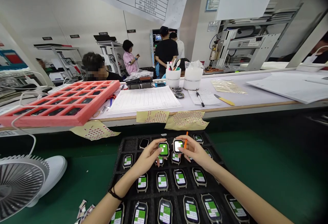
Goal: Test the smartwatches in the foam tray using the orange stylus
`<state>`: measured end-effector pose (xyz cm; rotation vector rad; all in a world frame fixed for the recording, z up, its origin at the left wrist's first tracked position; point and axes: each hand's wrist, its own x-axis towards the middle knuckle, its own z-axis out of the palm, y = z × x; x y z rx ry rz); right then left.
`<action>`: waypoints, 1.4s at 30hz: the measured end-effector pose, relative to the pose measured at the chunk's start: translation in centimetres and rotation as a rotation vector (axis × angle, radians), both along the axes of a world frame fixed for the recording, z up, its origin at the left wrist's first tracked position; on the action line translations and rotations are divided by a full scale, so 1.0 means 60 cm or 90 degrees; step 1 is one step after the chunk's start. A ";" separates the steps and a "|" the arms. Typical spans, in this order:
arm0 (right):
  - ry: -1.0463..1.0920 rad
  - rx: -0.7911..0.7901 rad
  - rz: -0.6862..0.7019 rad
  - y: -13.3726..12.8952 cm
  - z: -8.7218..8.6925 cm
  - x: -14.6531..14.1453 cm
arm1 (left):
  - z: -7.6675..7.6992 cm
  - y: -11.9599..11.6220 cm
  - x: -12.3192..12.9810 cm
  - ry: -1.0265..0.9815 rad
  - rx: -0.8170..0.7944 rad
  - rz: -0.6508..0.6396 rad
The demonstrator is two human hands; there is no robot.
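Note:
My left hand [151, 151] is closed on a smartwatch [164, 147] without a strap, its screen mostly green. Beside it, my right hand [195, 149] grips a second smartwatch [177, 143] with a mostly white screen. A thin orange stick [186, 139] also stands up between the right fingers; its lower end is hidden. Both watches are held above a black foam tray [130, 145], whose compartments hold several more watches, such as a lit watch [180, 178] with a green and white screen. My forearms cover some of the compartments.
A pink foam tray [83, 116] with dark pieces sits on the raised shelf at left. Papers [146, 101], a pen [200, 98], a yellow-handled cutter [225, 100] and white tubs [173, 79] are on the shelf. A fan [20, 186] stands at left. Several people are in the background.

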<state>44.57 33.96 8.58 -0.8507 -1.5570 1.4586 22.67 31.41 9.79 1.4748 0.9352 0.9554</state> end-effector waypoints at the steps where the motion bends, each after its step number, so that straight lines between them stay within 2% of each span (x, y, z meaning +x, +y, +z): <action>1: 0.001 0.004 0.009 -0.001 0.001 0.000 | 0.000 0.000 0.000 -0.007 -0.003 -0.006; 4: 0.005 0.008 0.011 -0.001 0.002 0.000 | 0.001 0.001 0.000 -0.015 -0.007 -0.011; 11: 0.026 -0.016 -0.016 0.001 0.004 0.002 | -0.005 0.004 0.003 0.026 0.024 0.048; 15: 0.029 -0.016 -0.016 0.000 0.002 0.000 | -0.003 0.004 0.003 0.035 0.024 0.046; 22: -0.004 -0.029 -0.082 0.006 -0.009 -0.001 | -0.008 0.002 0.002 0.036 0.022 0.034; 29: 0.008 0.000 0.003 0.003 -0.001 -0.002 | -0.008 0.003 0.002 0.037 0.023 0.033; 33: 0.019 0.015 0.016 0.002 0.001 -0.003 | -0.009 0.003 0.002 0.048 0.028 0.032; 37: 0.005 -0.001 -0.024 0.001 0.002 -0.003 | -0.011 0.004 0.003 0.043 0.029 0.043; 42: -0.007 -0.030 -0.122 0.000 0.006 -0.005 | -0.007 0.003 0.005 0.036 0.022 0.040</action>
